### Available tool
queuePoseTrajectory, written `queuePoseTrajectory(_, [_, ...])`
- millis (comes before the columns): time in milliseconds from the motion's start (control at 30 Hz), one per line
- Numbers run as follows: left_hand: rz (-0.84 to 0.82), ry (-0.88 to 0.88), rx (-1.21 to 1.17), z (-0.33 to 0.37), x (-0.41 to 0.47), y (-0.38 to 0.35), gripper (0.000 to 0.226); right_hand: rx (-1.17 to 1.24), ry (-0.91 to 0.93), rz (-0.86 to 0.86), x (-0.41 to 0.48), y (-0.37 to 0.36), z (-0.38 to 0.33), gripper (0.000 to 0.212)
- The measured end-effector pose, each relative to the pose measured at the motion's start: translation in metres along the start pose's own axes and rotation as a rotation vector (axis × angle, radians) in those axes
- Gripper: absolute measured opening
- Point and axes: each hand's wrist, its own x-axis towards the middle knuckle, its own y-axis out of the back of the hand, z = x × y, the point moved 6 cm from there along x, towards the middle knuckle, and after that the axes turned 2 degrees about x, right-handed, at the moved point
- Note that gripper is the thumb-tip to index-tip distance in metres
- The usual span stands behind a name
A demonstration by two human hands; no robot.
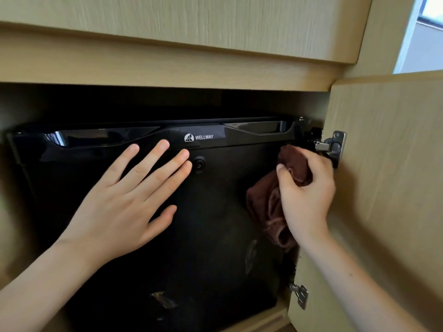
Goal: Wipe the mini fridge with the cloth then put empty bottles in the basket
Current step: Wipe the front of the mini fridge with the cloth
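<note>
A glossy black mini fridge point(215, 224) with a WELLWAY logo sits closed inside a light wooden cabinet. My left hand point(127, 202) lies flat on the fridge door, fingers spread, just left of the round lock. My right hand point(306, 195) grips a bunched brown cloth point(266, 202) and presses it against the door's upper right corner. Part of the cloth hangs below my palm. No bottles or basket are in view.
The cabinet door point(388, 188) stands open at the right, with a metal hinge point(333, 147) next to my right hand and a second hinge point(299, 294) lower down. A wooden panel point(191, 27) overhangs above. A window point(426, 37) shows at the top right.
</note>
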Motion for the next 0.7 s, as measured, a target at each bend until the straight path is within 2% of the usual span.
queuePoseTrajectory(67, [-0.019,-0.010,-0.001,0.001,0.001,0.001,0.067,-0.010,0.041,-0.025,-0.011,-0.019,-0.016,0.034])
queuePoseTrajectory(167, [-0.039,-0.015,-0.009,0.000,0.001,0.001,0.066,-0.053,0.226,-0.152,-0.054,-0.056,-0.050,0.036])
queuePoseTrajectory(267, [-0.042,-0.018,-0.008,-0.001,0.000,0.002,0.066,-0.076,0.329,-0.267,-0.068,-0.059,-0.047,0.040])
queuePoseTrajectory(500, [-0.036,-0.018,0.009,0.000,0.000,0.001,0.066,-0.043,-0.001,-0.011,-0.025,0.001,0.022,0.032])
queuePoseTrajectory(600, [-0.028,-0.022,0.000,0.001,0.001,0.002,0.066,-0.040,0.075,-0.023,-0.046,-0.021,0.005,0.032])
queuePoseTrajectory(700, [-0.016,-0.023,-0.026,0.000,0.000,0.001,0.066,-0.047,0.211,-0.176,-0.085,-0.052,-0.019,0.035])
